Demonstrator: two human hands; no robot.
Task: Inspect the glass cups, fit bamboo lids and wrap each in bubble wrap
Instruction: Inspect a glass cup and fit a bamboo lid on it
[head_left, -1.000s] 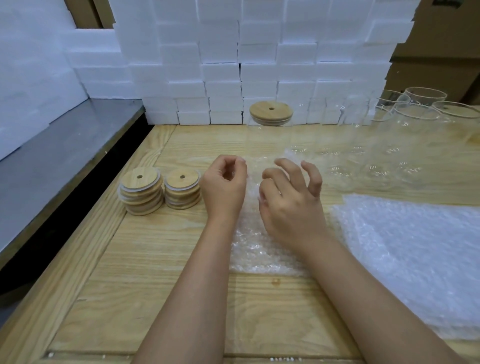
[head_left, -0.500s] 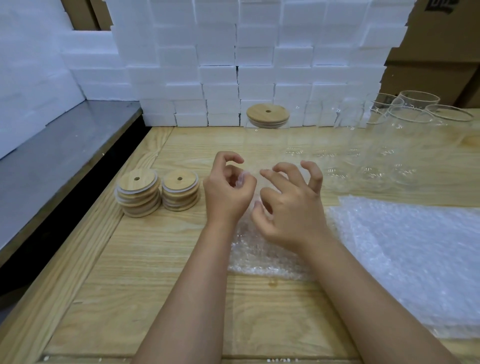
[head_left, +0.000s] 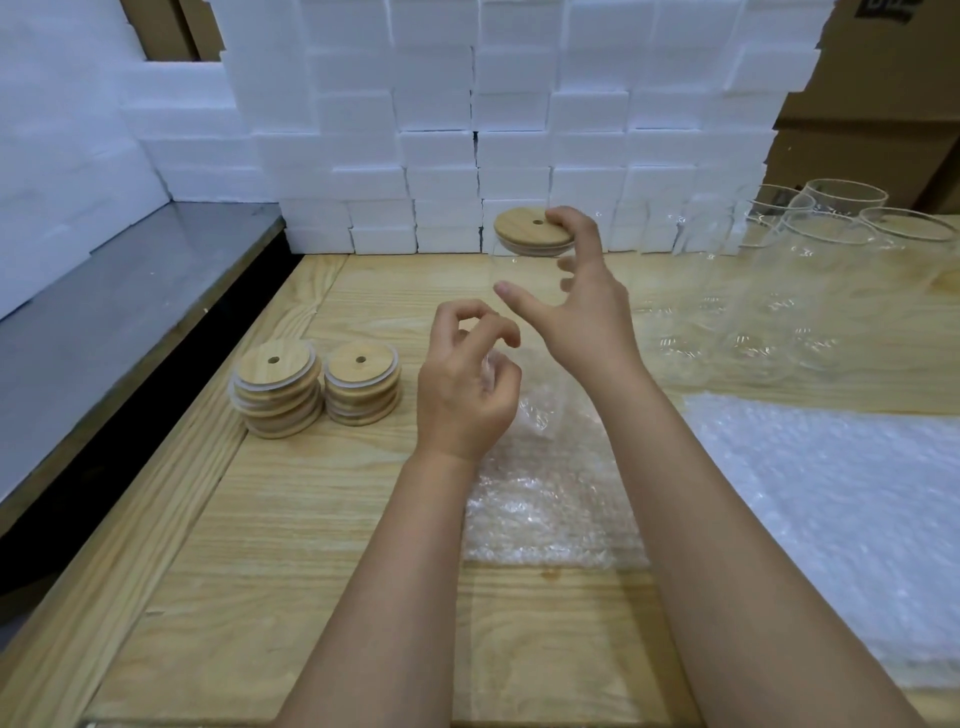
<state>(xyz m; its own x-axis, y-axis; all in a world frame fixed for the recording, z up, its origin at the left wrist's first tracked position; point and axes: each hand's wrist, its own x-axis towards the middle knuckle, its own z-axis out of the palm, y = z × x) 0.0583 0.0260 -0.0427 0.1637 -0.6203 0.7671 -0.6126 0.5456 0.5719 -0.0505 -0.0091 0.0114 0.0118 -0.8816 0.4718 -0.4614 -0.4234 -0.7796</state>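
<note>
A clear glass cup (head_left: 522, 283) with a bamboo lid (head_left: 524, 233) stands upright at the back of the wooden table (head_left: 311, 545). My right hand (head_left: 592, 312) is spread around it, fingertips at the lid's right edge and thumb in front of the glass. My left hand (head_left: 465, 384) is curled, pinching the raised far edge of a small bubble wrap sheet (head_left: 550, 509) that lies flat between my forearms. Two stacks of bamboo lids (head_left: 275, 384) (head_left: 362, 382) sit to the left of my left hand.
Several open glass cups (head_left: 769, 291) stand at the back right. A pile of bubble wrap sheets (head_left: 831, 509) lies at the right. White foam blocks (head_left: 467, 130) wall the back, cardboard boxes (head_left: 872, 104) behind. A grey ledge (head_left: 104, 322) runs along the left.
My right hand has left the bubble wrap and reached forward and up to the lidded cup. My left hand has lifted slightly, still pinching the sheet's edge.
</note>
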